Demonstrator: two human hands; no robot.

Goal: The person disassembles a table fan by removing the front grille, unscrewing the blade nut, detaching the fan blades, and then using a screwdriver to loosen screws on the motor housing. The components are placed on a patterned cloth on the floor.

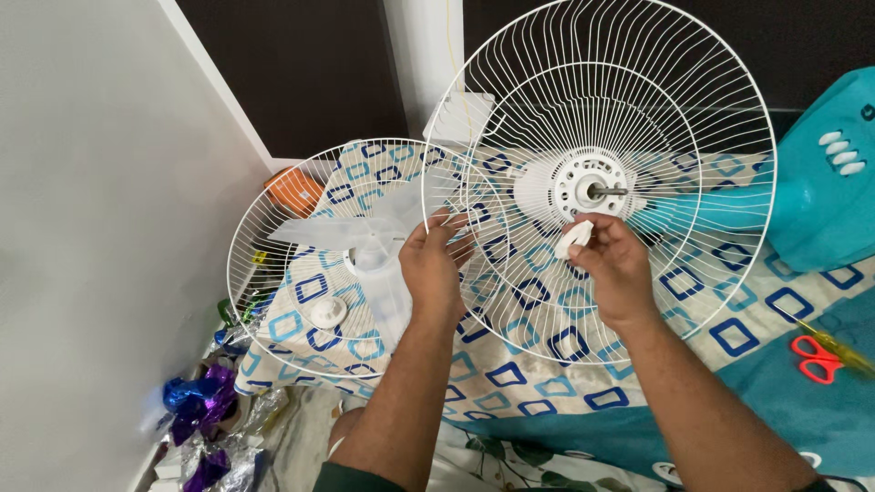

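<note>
A white wall (82,210) is standing far on the left. Low beside it, shiny purple and blue foil bits (196,405) are lying on the floor.

Next, a round white wire fan guard (273,301) is lying flat on a sheet with blue squares (565,342). A clear fan blade (365,237) is resting in it, and a small white knob (328,312) is sitting in it near the front. An orange thing (293,189) is peeking out behind this guard.

The left hand (436,264) is closing its fingers on the left rim of a 2nd wire guard, the big upright guard (638,109). This guard is standing up on the fan motor (592,182), right in the middle of the view, and its left edge is overlapping the flat guard. A short metal shaft (609,191) is sticking out of the motor.

The right hand (615,264) is pinching a small white nut (574,239) between thumb and fingers, just below the motor and close to the wires.

To the right, a teal fan body (825,191) with white buttons (843,153) is lying on the bed. Red scissors (816,357) are lying on a teal cloth (802,410) near the right edge, with a yellow-handled tool (838,344) just beside them.
</note>
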